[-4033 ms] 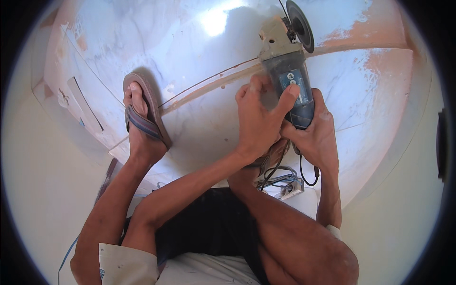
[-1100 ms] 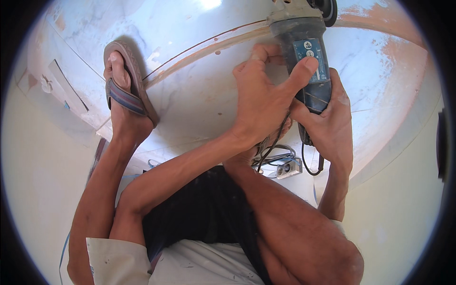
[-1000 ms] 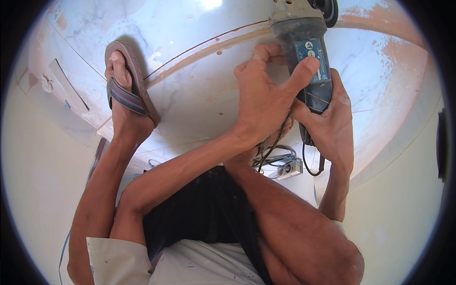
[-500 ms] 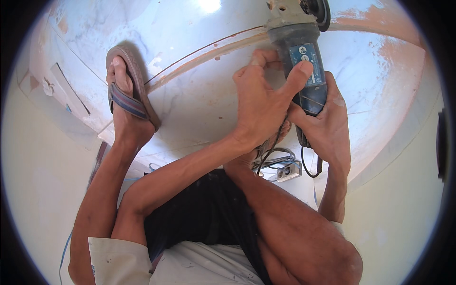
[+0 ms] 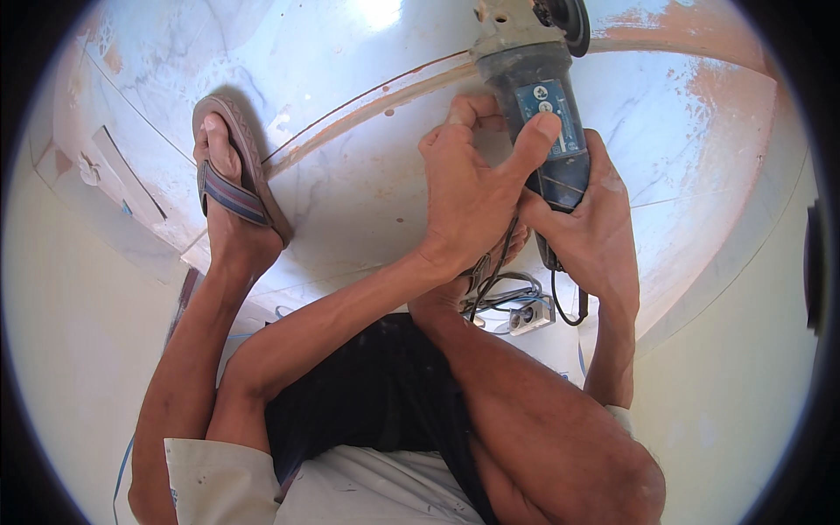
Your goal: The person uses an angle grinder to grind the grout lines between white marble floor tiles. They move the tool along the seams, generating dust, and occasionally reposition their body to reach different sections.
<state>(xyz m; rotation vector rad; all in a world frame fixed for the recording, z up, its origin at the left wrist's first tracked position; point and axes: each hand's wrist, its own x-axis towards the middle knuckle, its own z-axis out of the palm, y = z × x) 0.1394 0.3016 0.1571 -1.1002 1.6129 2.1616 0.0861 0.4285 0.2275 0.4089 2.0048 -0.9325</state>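
Observation:
A dusty dark angle grinder (image 5: 530, 68), with a grey gear head at the top and a blue label on its body, is held up above the tiled floor. My right hand (image 5: 591, 223) wraps round its rear end from the right. On the other side, my left hand (image 5: 472, 179) rests against the body, its thumb on the label and its fingers curled at the left flank; their tips are partly hidden. A black disc (image 5: 575, 26) sits at the head's right side, cut off by the top edge. From the rear a dark power cord (image 5: 560, 306) loops down.
Below the grinder, a white socket block (image 5: 529, 317) lies beside tangled cables (image 5: 507, 296) near my right foot. My left foot, in a sandal (image 5: 229, 188), stands at the left. Marbled tiles (image 5: 350, 166) with a filled seam and reddish dust surround it. A dark object (image 5: 814, 267) is at the far right.
The angle grinder and both hands have shifted slightly left and a little upward. My grip looks the same.

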